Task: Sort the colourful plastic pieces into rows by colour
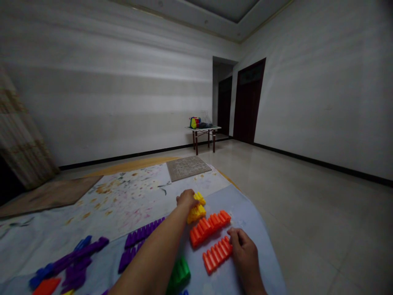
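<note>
My left hand (186,199) reaches far over the cloth-covered table (245,209), its fingers closed on a yellow ridged piece (196,213). At the end of the front orange row (217,255) is my right hand (244,246), thumb and forefinger pinched on its last piece. A longer orange row (210,227) lies between the two hands. Purple ridged rows (143,232) sit left of my left forearm, which partly covers them. Green pieces (180,273) show just right of that forearm, near the bottom edge.
Loose purple pieces (76,272), blue ones (43,275) and an orange one (46,286) lie at the lower left. A grey-brown mat (188,168) rests on the table's far side. Beyond, a small table (202,129) holds colourful items by the wall.
</note>
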Motion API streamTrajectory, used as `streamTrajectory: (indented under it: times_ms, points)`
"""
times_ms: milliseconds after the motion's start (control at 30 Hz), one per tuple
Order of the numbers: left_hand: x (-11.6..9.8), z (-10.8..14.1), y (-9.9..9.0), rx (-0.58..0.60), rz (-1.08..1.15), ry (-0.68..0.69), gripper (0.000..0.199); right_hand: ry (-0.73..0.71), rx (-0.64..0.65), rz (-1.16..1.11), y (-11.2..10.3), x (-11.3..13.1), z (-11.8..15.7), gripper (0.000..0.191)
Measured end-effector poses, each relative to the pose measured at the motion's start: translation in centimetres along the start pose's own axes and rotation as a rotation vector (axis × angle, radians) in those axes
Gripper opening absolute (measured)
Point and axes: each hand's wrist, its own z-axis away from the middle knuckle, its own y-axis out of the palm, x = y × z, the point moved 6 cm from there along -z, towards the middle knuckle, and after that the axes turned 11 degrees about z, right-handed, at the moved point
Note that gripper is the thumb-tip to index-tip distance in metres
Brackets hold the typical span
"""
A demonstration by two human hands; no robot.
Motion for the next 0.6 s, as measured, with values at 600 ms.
streamTrajectory:
  times_ms: [600]
  points:
    - [14.0,14.0,-14.2,-0.307,0.371,0.151,0.042,-0.002,0.035,0.168,-0.8,-0.4,0.2,0.047]
